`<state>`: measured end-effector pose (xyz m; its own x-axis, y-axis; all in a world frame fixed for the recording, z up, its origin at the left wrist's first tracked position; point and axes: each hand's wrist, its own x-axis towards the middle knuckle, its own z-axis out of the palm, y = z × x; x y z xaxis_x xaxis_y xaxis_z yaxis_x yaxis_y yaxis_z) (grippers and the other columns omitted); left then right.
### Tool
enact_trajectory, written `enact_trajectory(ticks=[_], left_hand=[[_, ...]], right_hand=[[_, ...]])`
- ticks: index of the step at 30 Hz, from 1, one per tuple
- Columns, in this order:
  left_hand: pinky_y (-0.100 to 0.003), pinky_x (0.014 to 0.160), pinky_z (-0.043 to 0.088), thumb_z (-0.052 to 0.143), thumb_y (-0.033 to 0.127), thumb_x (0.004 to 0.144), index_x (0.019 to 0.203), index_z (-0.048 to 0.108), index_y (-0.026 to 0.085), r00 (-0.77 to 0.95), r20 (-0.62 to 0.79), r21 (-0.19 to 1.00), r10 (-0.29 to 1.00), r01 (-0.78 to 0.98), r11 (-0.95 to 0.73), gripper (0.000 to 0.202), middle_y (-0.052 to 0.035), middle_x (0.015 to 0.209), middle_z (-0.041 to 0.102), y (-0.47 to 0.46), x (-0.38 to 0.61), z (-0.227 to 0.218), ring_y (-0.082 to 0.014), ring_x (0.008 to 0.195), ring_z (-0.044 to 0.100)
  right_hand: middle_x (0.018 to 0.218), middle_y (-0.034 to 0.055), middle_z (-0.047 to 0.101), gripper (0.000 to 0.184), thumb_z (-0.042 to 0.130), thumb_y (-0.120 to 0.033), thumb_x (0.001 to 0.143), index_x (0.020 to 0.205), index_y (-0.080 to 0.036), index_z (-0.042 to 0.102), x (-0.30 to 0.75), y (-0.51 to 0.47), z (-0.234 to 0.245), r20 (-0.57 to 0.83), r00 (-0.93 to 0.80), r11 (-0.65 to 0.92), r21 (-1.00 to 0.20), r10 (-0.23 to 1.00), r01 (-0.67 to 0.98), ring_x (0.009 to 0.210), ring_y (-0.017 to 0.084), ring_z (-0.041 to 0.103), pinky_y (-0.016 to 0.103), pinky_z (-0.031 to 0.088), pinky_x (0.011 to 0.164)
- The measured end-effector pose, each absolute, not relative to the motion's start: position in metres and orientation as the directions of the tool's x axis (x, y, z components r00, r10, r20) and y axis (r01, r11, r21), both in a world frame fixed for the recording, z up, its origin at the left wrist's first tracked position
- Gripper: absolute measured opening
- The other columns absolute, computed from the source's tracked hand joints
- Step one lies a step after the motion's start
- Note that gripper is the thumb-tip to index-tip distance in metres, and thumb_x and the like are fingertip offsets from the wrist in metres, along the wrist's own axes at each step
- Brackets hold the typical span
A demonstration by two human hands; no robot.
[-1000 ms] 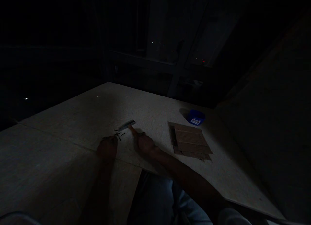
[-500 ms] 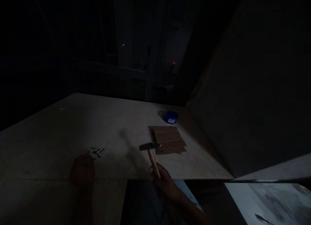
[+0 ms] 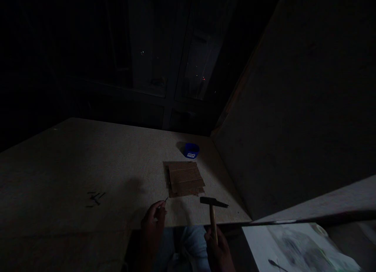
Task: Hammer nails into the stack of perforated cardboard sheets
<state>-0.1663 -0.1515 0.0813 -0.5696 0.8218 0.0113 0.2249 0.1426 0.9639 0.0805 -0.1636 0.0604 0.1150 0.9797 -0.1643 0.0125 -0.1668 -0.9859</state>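
The scene is very dark. My right hand (image 3: 219, 246) grips the wooden handle of a hammer (image 3: 213, 208), whose metal head points right over the near edge of the pale board (image 3: 88, 162). My left hand (image 3: 153, 218) is closed in a pinch on a thin nail (image 3: 165, 200), held just above the board's near edge, left of the hammer. A flat stack of cardboard pieces (image 3: 185, 179) lies on the board just beyond both hands. Several loose nails (image 3: 94, 197) lie scattered on the board far to the left.
A small blue tub (image 3: 191, 150) stands behind the cardboard. An upright board (image 3: 293, 119) rises along the right side. A pale sheet (image 3: 290, 248) lies at the lower right. My legs in light trousers (image 3: 188, 244) show below the board's edge. Dark window frames stand behind.
The view has swung right. My right hand carried the hammer rightward to the board's near edge. My left hand left the nail pile and now pinches a nail beside the cardboard.
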Motion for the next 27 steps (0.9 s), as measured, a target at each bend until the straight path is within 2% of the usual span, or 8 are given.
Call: enact_trajectory(ticks=[3, 6, 10, 13, 16, 20, 23, 27], left_hand=[[-0.033, 0.070, 0.059, 0.053, 0.050, 0.081, 0.093, 0.071, 0.026, -0.443, -0.021, 0.948, 0.896, 0.277, 0.159, 0.033, -0.0064, 0.091, 0.078, -0.155, -0.152, 0.079, -0.0241, 0.080, 0.074], [-0.036, 0.075, 0.059, 0.053, 0.049, 0.080, 0.090, 0.071, 0.027, -0.454, -0.011, 0.926, 0.891, 0.332, 0.180, 0.030, -0.0061, 0.092, 0.078, -0.158, -0.162, 0.069, -0.0252, 0.083, 0.073], [-0.040, 0.079, 0.058, 0.049, 0.050, 0.083, 0.093, 0.070, 0.025, -0.534, 0.037, 0.902, 0.845, 0.382, 0.202, 0.034, -0.0095, 0.099, 0.076, -0.161, -0.188, 0.063, -0.0268, 0.088, 0.072], [-0.040, 0.076, 0.057, 0.044, 0.052, 0.086, 0.094, 0.067, 0.022, -0.577, 0.037, 0.900, 0.816, 0.374, 0.224, 0.038, -0.0119, 0.094, 0.075, -0.155, -0.197, 0.068, -0.0266, 0.082, 0.071], [-0.038, 0.077, 0.056, 0.044, 0.054, 0.087, 0.097, 0.064, 0.020, -0.531, 0.027, 0.917, 0.847, 0.351, 0.190, 0.041, -0.0094, 0.086, 0.074, -0.135, -0.190, 0.074, -0.0251, 0.080, 0.070], [-0.034, 0.080, 0.055, 0.043, 0.053, 0.089, 0.099, 0.063, 0.020, -0.400, 0.096, 0.945, 0.912, 0.325, 0.043, 0.040, -0.0084, 0.091, 0.075, -0.088, -0.162, 0.072, -0.0228, 0.086, 0.072], [-0.032, 0.076, 0.055, 0.041, 0.051, 0.092, 0.101, 0.062, 0.020, -0.340, 0.105, 0.950, 0.934, 0.312, 0.007, 0.038, -0.0086, 0.093, 0.075, -0.049, -0.144, 0.059, -0.0214, 0.081, 0.073], [-0.033, 0.080, 0.055, 0.036, 0.037, 0.095, 0.107, 0.063, 0.019, -0.245, 0.157, 0.874, 0.957, 0.485, -0.019, 0.034, -0.0092, 0.099, 0.074, -0.012, -0.138, 0.035, -0.0196, 0.084, 0.072]], right_hand=[[0.058, -0.0051, 0.046, 0.044, 0.074, -0.065, 0.069, 0.079, -0.025, 0.058, 0.082, -0.145, 0.072, -0.196, -0.050, -0.195, -0.980, 0.979, 0.032, 0.041, 0.010, 0.037, 0.021, 0.031, 0.034], [0.057, -0.0068, 0.042, 0.039, 0.071, -0.060, 0.076, 0.079, -0.024, 0.055, 0.084, -0.129, 0.080, -0.192, -0.152, -0.183, -0.981, 0.970, 0.069, 0.041, 0.008, 0.032, 0.020, 0.026, 0.035], [0.061, -0.0060, 0.042, 0.036, 0.068, -0.056, 0.081, 0.080, -0.022, 0.055, 0.090, -0.111, 0.088, -0.124, -0.172, -0.105, -0.988, 0.977, 0.113, 0.048, 0.009, 0.035, 0.020, 0.029, 0.040], [0.063, -0.0048, 0.044, 0.034, 0.068, -0.053, 0.081, 0.077, -0.021, 0.057, 0.100, -0.094, 0.086, -0.075, -0.171, -0.048, -0.986, 0.982, 0.157, 0.052, 0.011, 0.039, 0.021, 0.033, 0.043], [0.062, -0.0053, 0.046, 0.032, 0.068, -0.051, 0.081, 0.078, -0.021, 0.057, 0.107, -0.073, 0.076, -0.067, -0.156, -0.043, -0.987, 0.985, 0.153, 0.050, 0.010, 0.041, 0.021, 0.035, 0.042], [0.058, -0.0083, 0.049, 0.037, 0.066, -0.056, 0.081, 0.085, -0.021, 0.054, 0.100, -0.038, 0.063, -0.137, -0.179, -0.130, -0.990, 0.974, 0.052, 0.037, 0.007, 0.036, 0.019, 0.031, 0.033], [0.061, -0.0059, 0.055, 0.043, 0.070, -0.058, 0.076, 0.089, -0.019, 0.057, 0.084, -0.007, 0.057, -0.088, -0.191, -0.093, -0.996, 0.978, -0.018, 0.042, 0.010, 0.048, 0.022, 0.043, 0.039], [0.085, 0.0057, 0.070, 0.055, 0.068, -0.064, 0.074, 0.102, -0.018, 0.060, 0.064, 0.030, 0.043, -0.069, -0.208, -0.089, -0.992, 0.976, -0.091, 0.066, 0.019, 0.066, 0.032, 0.055, 0.059]])
